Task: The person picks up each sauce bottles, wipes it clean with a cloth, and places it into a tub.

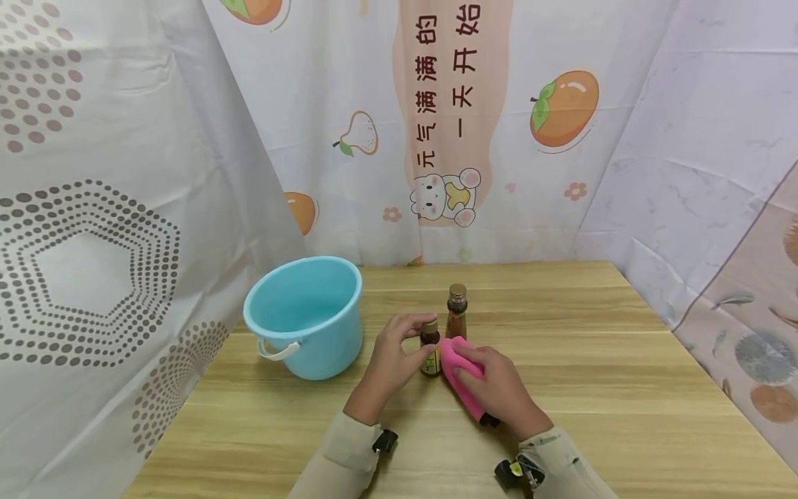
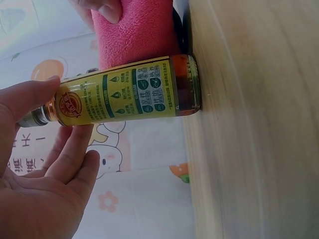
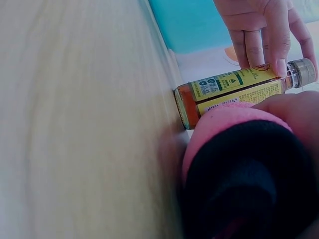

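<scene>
A small square bottle (image 1: 430,350) with a yellow-green label and metal cap stands upright on the wooden table. My left hand (image 1: 397,352) holds it near the neck, thumb on one side and fingers on the other. The same bottle (image 2: 124,92) fills the middle of the left wrist view. In my right hand (image 1: 497,382) is a folded pink fleecy cloth (image 1: 460,374) with a black end. This cloth (image 2: 137,35) lies against the bottle's side in the left wrist view. A taller brown bottle (image 1: 457,315) with a gold cap stands just behind, its lower part hidden by the cloth.
A light blue bucket (image 1: 337,343) with a white handle stands at the left, close to the left hand. Wood-grain tabletop (image 1: 623,388) extends to the right. A printed curtain (image 1: 361,69) hangs behind the table's back edge.
</scene>
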The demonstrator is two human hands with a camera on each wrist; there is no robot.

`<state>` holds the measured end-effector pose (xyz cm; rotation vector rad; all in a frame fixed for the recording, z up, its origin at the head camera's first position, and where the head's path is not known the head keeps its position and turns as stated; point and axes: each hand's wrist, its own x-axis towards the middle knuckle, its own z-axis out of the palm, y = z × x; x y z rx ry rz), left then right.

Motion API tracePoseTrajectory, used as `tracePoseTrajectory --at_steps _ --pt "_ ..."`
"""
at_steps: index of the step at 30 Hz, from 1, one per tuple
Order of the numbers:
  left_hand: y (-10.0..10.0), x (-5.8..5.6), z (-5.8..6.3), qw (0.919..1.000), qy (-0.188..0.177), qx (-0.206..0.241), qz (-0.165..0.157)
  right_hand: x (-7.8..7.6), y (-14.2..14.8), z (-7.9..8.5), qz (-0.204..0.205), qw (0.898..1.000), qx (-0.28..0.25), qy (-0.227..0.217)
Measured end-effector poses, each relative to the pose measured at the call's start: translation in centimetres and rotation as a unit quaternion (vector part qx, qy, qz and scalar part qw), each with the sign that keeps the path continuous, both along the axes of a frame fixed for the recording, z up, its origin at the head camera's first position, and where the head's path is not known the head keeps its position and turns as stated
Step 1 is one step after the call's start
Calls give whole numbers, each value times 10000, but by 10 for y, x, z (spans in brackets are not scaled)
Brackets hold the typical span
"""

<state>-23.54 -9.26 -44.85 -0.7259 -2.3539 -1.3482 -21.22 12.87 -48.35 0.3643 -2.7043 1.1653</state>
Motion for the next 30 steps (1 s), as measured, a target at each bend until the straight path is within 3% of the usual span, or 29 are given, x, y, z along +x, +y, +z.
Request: tracePoseTrajectory --at_steps 14,22,30 --pt "1 0 -2 9999 -88 -15 87 1 -1 -2 -125 9997 212 -9" --pt "0 1 -1 9993 -191 -131 291 3 -2 -1 -156 9994 -179 258" --pt "0 0 1 9998 -176 -28 123 4 -2 4 -24 9941 -754 780"
